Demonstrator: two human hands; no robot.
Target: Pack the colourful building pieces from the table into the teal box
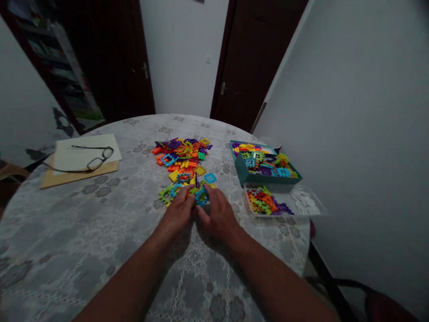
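Note:
At the near end of a pile of colourful plastic gear toy pieces, my two hands are close together. My right hand has its fingers and thumb curled around a blue gear ring. My left hand is closed at the left of the same cluster, its fingertips on small pieces, partly hidden by the hand. Left of it lies a green gear ring. Just beyond my hands are a light-blue gear and a yellow gear. Farther off, the loose pile mixes purple, orange and yellow pieces.
On the right stand a teal box full of gear pieces and a clear plastic tray with more pieces. Eyeglasses rest on papers at the left. A patterned cloth covers the round table; a wall rises close on the right.

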